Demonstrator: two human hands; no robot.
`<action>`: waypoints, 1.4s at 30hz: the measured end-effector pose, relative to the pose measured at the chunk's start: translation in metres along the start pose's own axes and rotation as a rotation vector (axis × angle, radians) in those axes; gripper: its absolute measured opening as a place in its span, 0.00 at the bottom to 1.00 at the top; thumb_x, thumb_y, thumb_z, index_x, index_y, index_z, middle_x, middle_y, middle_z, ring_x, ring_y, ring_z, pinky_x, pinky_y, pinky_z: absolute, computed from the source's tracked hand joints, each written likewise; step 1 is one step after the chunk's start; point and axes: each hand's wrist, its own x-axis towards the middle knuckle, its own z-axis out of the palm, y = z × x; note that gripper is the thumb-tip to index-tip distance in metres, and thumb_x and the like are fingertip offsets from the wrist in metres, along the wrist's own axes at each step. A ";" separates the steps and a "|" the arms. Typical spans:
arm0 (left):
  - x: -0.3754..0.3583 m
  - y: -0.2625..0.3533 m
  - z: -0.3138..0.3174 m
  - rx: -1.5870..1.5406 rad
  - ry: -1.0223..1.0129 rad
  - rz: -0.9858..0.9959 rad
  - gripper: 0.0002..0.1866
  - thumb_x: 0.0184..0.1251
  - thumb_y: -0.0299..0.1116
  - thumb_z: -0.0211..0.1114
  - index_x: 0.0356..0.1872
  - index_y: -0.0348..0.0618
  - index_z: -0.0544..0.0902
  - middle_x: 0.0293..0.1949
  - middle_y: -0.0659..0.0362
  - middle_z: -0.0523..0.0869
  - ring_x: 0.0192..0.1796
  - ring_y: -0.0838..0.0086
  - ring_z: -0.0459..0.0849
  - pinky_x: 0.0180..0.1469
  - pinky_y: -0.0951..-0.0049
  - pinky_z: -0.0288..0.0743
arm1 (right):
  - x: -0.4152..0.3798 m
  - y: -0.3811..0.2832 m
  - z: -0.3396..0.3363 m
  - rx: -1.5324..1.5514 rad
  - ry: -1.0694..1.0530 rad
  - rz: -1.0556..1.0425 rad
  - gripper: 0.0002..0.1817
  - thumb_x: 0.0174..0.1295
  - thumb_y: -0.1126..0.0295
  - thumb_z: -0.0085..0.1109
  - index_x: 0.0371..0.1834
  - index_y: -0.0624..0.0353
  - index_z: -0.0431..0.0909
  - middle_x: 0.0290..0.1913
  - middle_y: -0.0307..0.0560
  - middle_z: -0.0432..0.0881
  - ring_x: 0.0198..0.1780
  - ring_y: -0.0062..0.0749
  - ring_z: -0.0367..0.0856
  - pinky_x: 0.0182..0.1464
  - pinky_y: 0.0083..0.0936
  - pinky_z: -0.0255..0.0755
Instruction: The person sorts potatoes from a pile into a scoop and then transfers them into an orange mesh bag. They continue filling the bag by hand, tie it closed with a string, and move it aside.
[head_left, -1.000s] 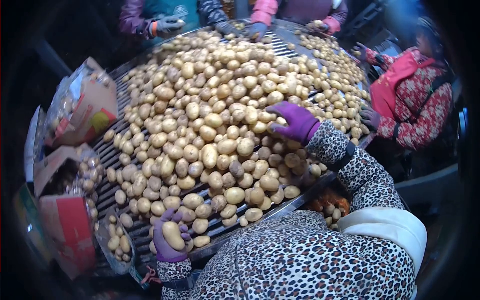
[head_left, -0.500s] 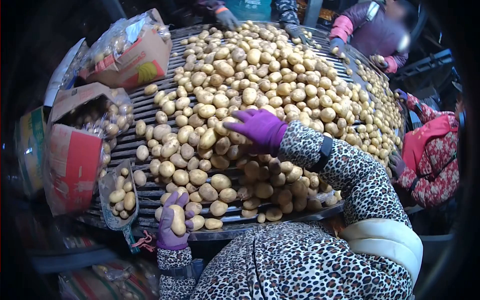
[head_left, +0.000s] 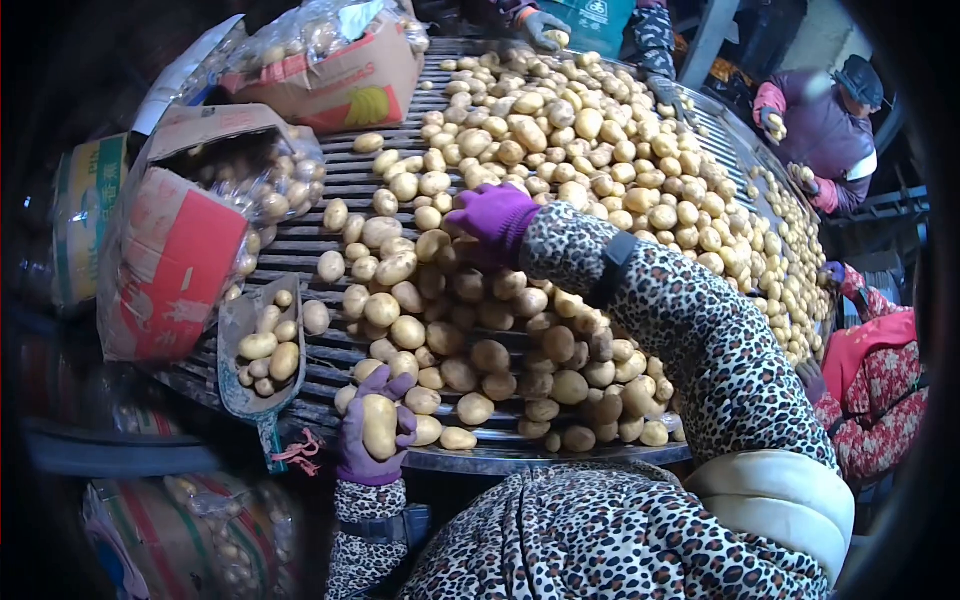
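Note:
My left hand (head_left: 353, 437), in a purple glove, is closed around a large oblong potato (head_left: 380, 425) at the near edge of the slatted table (head_left: 300, 262). The potato rests on the palm with the fingers curled up about it. My right hand (head_left: 497, 222), also purple-gloved, reaches over the heap of potatoes (head_left: 620, 205), palm down. Its fingers look bent but apart on the potatoes; their tips are partly hidden. A scoop (head_left: 232, 375) holding several small potatoes lies left of my left hand, with a pink string (head_left: 298, 452) by its handle.
Cardboard boxes with bagged potatoes, one red-sided (head_left: 185, 285) and one with a banana print (head_left: 345, 95), stand on the left. A sack of potatoes (head_left: 190, 540) lies below the table. Co-workers' gloved hands (head_left: 540, 28) work at the far side; more people stand at the right.
The view has shifted, so the boxes and scoop appear farther right and higher. My right hand has moved left across the heap, its fingers less spread. My left hand still holds the potato.

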 end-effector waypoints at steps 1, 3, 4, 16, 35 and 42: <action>0.001 -0.001 0.012 -0.046 0.139 0.013 0.30 0.66 0.52 0.56 0.61 0.43 0.70 0.54 0.48 0.80 0.25 0.71 0.78 0.19 0.78 0.66 | 0.015 -0.009 -0.001 0.117 -0.013 -0.012 0.20 0.53 0.50 0.59 0.48 0.43 0.79 0.47 0.49 0.79 0.50 0.47 0.78 0.48 0.44 0.73; 0.002 0.005 0.012 -0.020 0.245 -0.046 0.29 0.67 0.53 0.52 0.61 0.45 0.71 0.53 0.48 0.80 0.20 0.72 0.74 0.16 0.78 0.62 | 0.063 -0.022 0.022 0.280 -0.019 -0.047 0.23 0.54 0.50 0.60 0.51 0.45 0.78 0.44 0.52 0.80 0.48 0.49 0.80 0.49 0.42 0.74; 0.002 0.004 0.009 -0.003 0.229 -0.053 0.28 0.67 0.54 0.51 0.61 0.45 0.71 0.53 0.48 0.81 0.18 0.72 0.73 0.16 0.78 0.61 | 0.082 -0.029 0.027 0.372 0.024 -0.137 0.24 0.53 0.51 0.61 0.51 0.48 0.78 0.45 0.52 0.81 0.46 0.50 0.81 0.49 0.43 0.74; -0.005 0.000 0.002 -0.094 0.123 0.046 0.29 0.71 0.60 0.44 0.57 0.49 0.76 0.53 0.53 0.81 0.27 0.72 0.76 0.22 0.77 0.66 | 0.127 -0.055 0.040 0.455 -0.157 0.079 0.27 0.52 0.51 0.62 0.53 0.51 0.76 0.44 0.53 0.82 0.47 0.51 0.81 0.49 0.42 0.74; 0.017 -0.007 0.020 -0.094 0.112 -0.124 0.35 0.62 0.57 0.57 0.69 0.58 0.62 0.51 0.61 0.77 0.34 0.75 0.72 0.30 0.75 0.67 | -0.052 -0.082 0.021 0.854 -0.161 -0.243 0.31 0.54 0.52 0.62 0.61 0.50 0.73 0.52 0.54 0.80 0.52 0.50 0.80 0.52 0.40 0.74; 0.021 -0.005 0.022 -0.071 0.110 -0.108 0.39 0.62 0.57 0.55 0.72 0.55 0.58 0.61 0.55 0.72 0.31 0.75 0.71 0.29 0.74 0.66 | -0.080 0.015 0.032 0.198 0.074 0.197 0.39 0.52 0.49 0.64 0.68 0.44 0.61 0.55 0.56 0.73 0.54 0.52 0.75 0.51 0.45 0.72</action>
